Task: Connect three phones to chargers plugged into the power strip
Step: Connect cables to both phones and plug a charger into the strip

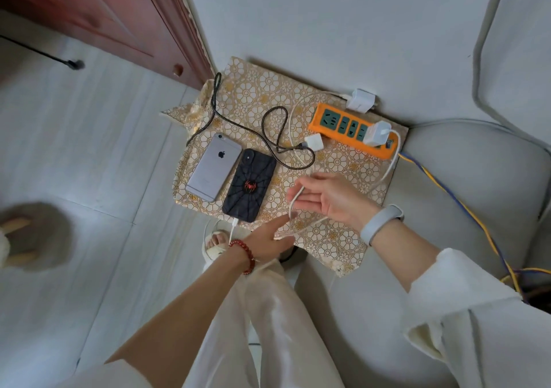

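Right hand (326,201), palm up, fingers loosely curled round a thin white charging cable (293,201); left hand (268,238) spread flat just below, at the gold-flowered tablecloth's (256,89) near edge.

A gold-and-white flower-patterned cloth (268,89) carries an orange power strip (353,130) with green sockets at two o'clock, white chargers (377,133), a black braided cable (268,125), a silver phone (213,167), and a black phone (250,185) bearing a red spider on a web.
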A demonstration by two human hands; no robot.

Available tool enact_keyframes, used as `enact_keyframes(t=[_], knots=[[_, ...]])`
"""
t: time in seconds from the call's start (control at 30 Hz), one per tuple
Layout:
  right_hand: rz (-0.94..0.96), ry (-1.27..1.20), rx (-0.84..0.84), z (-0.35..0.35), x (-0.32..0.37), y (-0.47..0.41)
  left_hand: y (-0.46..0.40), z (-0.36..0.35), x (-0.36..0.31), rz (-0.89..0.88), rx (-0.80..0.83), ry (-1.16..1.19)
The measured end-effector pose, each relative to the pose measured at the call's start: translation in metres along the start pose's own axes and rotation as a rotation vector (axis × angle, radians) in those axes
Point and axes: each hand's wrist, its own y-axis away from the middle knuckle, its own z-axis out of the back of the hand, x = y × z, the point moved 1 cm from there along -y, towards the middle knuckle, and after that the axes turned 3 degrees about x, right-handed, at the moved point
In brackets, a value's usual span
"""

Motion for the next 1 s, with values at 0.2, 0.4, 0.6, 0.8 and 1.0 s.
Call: enact_keyframes(t=[0.2, 0.4, 0.6, 0.8, 1.0], knots=[[0.068, 0.021, 0.041, -0.005, 0.0, 0.0, 0.014, 0.03, -0.019, 0.022, -0.26, 0.666], [-0.003, 0.788, 0.344, -0.046, -0.061, 0.017, 0.04, 0.099, -0.026, -0.147, -0.566, 1.334], [0.105, 0.002, 0.242, -0.067, -0.029, 0.027, 0.056, 0.092, -0.013, 0.044, -0.329, 1.018], [0.399, -0.209, -0.102, -0.083, 0.011, 0.019, 0.088, 0.042, -0.005, 0.009, 0.065, 0.728], [0.111, 0.542, 0.294, -0.124, -0.063, 0.028, 0.111, 0.104, 0.015, -0.216, -0.315, 1.378]])
